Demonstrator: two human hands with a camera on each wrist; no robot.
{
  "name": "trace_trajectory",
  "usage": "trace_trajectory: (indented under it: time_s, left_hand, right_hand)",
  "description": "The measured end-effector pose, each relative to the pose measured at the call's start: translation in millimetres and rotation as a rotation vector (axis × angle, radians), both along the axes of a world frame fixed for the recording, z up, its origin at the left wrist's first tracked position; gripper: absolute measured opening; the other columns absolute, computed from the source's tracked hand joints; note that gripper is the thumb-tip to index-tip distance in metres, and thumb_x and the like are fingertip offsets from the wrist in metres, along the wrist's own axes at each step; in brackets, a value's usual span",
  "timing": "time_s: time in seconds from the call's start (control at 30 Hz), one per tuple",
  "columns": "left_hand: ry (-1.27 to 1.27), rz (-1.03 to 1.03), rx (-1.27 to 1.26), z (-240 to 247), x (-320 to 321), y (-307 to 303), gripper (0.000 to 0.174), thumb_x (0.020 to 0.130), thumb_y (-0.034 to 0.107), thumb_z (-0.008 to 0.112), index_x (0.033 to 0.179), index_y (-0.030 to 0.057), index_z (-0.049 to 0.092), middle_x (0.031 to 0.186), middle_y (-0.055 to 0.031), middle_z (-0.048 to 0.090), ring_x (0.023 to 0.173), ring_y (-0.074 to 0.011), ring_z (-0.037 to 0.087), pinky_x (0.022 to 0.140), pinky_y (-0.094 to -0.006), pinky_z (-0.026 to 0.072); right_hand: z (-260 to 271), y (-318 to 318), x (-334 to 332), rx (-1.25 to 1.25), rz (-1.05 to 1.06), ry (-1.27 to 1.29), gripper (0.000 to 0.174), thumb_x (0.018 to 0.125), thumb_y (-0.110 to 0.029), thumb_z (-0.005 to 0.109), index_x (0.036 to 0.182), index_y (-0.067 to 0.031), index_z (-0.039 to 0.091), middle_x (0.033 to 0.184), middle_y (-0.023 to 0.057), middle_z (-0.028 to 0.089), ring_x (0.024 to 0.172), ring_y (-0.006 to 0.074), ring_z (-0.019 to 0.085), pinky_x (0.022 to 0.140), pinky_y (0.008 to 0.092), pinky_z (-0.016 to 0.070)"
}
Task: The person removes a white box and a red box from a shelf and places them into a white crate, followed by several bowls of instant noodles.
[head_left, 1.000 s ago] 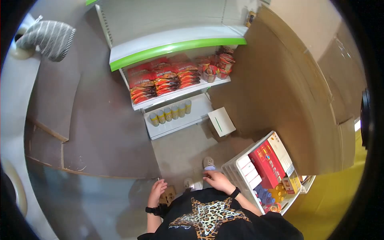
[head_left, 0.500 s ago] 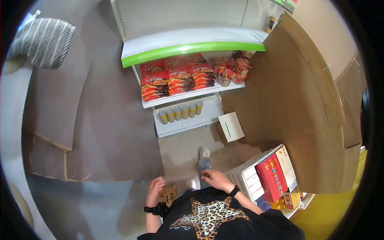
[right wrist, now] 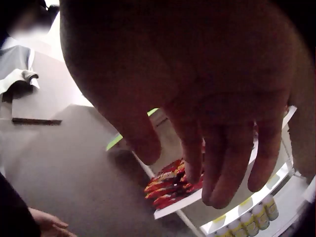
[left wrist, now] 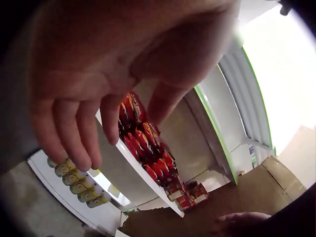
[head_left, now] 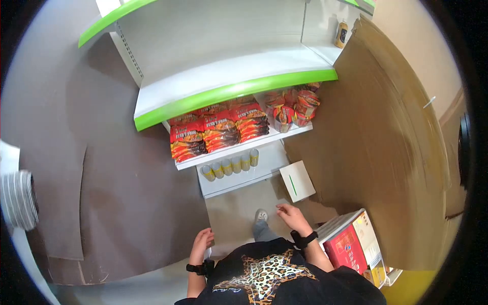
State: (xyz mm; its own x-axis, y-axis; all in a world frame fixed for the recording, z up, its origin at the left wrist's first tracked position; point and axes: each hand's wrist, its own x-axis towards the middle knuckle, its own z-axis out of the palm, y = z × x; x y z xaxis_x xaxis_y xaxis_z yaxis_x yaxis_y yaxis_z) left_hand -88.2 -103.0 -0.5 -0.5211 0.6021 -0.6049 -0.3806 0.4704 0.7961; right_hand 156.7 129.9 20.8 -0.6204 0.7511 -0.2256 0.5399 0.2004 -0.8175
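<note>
My left hand (head_left: 201, 245) hangs in front of the body, fingers loosely bent, holding nothing. The right hand (head_left: 296, 219) is likewise empty, held out to the right near the crate, its fingers relaxed. Ahead of both stands a shelf unit with red snack packets (head_left: 219, 131) stacked in rows on a white shelf. Red noodle cups (head_left: 283, 116) sit at the right end of that shelf. Below, a row of cans (head_left: 236, 164) with yellow bands lines the bottom shelf. In the left wrist view the fingers (left wrist: 69, 133) overlap the cans and packets without touching them.
A white crate (head_left: 330, 223) with a red box (head_left: 346, 248) stands close on my right. On the floor near the bottom shelf is a white-topped box (head_left: 298, 181). Brown cardboard (head_left: 378, 137) walls the right side. One bottle (head_left: 341, 34) stands on the upper shelf.
The body has moved closer to the shelves, and the crate has slid lower in view. My right hand has shifted a little right and up. Both hands stay empty.
</note>
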Motion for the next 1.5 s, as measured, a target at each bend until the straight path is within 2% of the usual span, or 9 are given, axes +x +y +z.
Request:
trace_trajectory:
  time_s: [0.33,0.4,0.47,1.07,1.13,1.3,1.37,1.47,1.5]
  left_hand:
    - [0.03,-0.065,0.037,10,-14,135,0.036,0.086,0.032,0.047,0.113,0.0072,0.049,0.104,-0.0069,0.057,0.095,-0.014,0.053,0.082,-0.0268,0.0382]
    - [0.043,-0.084,0.044,11,-13,156,0.037,0.087,0.032,0.047,0.114,0.0068,0.049,0.103,-0.0069,0.057,0.094,-0.014,0.053,0.082,-0.0269,0.0384]
    - [0.049,-0.105,0.044,14,-11,175,0.037,0.087,0.032,0.047,0.114,0.0065,0.048,0.103,-0.0069,0.057,0.094,-0.0141,0.053,0.082,-0.0269,0.0385]
    - [0.021,-0.442,-0.017,-13,-35,301,0.041,0.085,0.035,0.048,0.116,0.0082,0.048,0.101,-0.0031,0.057,0.091,-0.0126,0.053,0.08,-0.0259,0.0391]
    - [0.052,-0.487,-0.051,-7,-41,324,0.041,0.085,0.036,0.049,0.116,0.0084,0.048,0.102,-0.0044,0.057,0.094,-0.0135,0.053,0.082,-0.0261,0.0386]
    - [-0.03,-0.538,-0.032,-18,-48,384,0.039,0.083,0.031,0.05,0.113,0.0065,0.049,0.098,-0.0041,0.057,0.086,-0.0101,0.052,0.074,-0.0239,0.0384]
    - [-0.047,-0.588,-0.051,-16,-48,414,0.037,0.083,0.03,0.05,0.112,0.007,0.05,0.098,-0.0038,0.058,0.085,-0.0104,0.052,0.074,-0.0239,0.0389]
    - [-0.127,-0.669,-0.058,-24,-48,463,0.036,0.082,0.03,0.051,0.111,0.0082,0.05,0.097,-0.0029,0.058,0.086,-0.0112,0.054,0.077,-0.0246,0.0397]
    - [-0.12,-0.713,-0.044,-21,-45,480,0.035,0.083,0.029,0.05,0.111,0.0087,0.05,0.097,-0.0033,0.058,0.087,-0.012,0.054,0.078,-0.0253,0.0399]
  right_hand:
    - [14,145,19,0.034,-0.254,0.066,0.033,0.079,-0.024,0.054,0.103,-0.0008,0.055,0.092,0.0162,0.061,0.088,0.0266,0.059,0.078,0.0325,0.0439]
    - [11,160,23,0.092,-0.265,0.099,0.029,0.08,-0.021,0.054,0.101,-0.0008,0.056,0.085,0.0139,0.062,0.078,0.0214,0.06,0.071,0.0302,0.0452]
    - [9,169,27,0.022,-0.267,0.107,0.033,0.08,-0.025,0.054,0.103,-0.0023,0.055,0.088,0.017,0.061,0.085,0.0266,0.059,0.076,0.0322,0.0441]
    - [-56,182,83,-0.107,-0.482,0.076,0.033,0.079,-0.026,0.053,0.101,-0.0017,0.056,0.086,0.0182,0.061,0.078,0.0243,0.059,0.071,0.0318,0.0442]
    - [-43,185,76,-0.251,-0.554,0.011,0.033,0.079,-0.027,0.053,0.101,-0.0025,0.057,0.088,0.0179,0.061,0.082,0.0263,0.059,0.073,0.0328,0.0441]
    - [-53,203,59,-0.118,-0.578,-0.03,0.034,0.079,-0.029,0.054,0.102,-0.0037,0.056,0.09,0.0162,0.062,0.084,0.0262,0.059,0.073,0.0329,0.0444]
    - [-38,220,42,-0.086,-0.583,-0.039,0.029,0.08,-0.023,0.054,0.101,-0.0019,0.056,0.082,0.0125,0.062,0.077,0.0191,0.059,0.07,0.029,0.0449]
    - [-25,247,22,-0.077,-0.612,0.024,0.029,0.081,-0.022,0.054,0.103,-0.0037,0.056,0.084,0.0127,0.061,0.079,0.0192,0.059,0.071,0.0296,0.0448]
    - [-20,259,18,-0.117,-0.578,0.105,0.031,0.082,-0.022,0.053,0.106,-0.0032,0.054,0.091,0.0112,0.06,0.082,0.0186,0.058,0.073,0.03,0.0446]
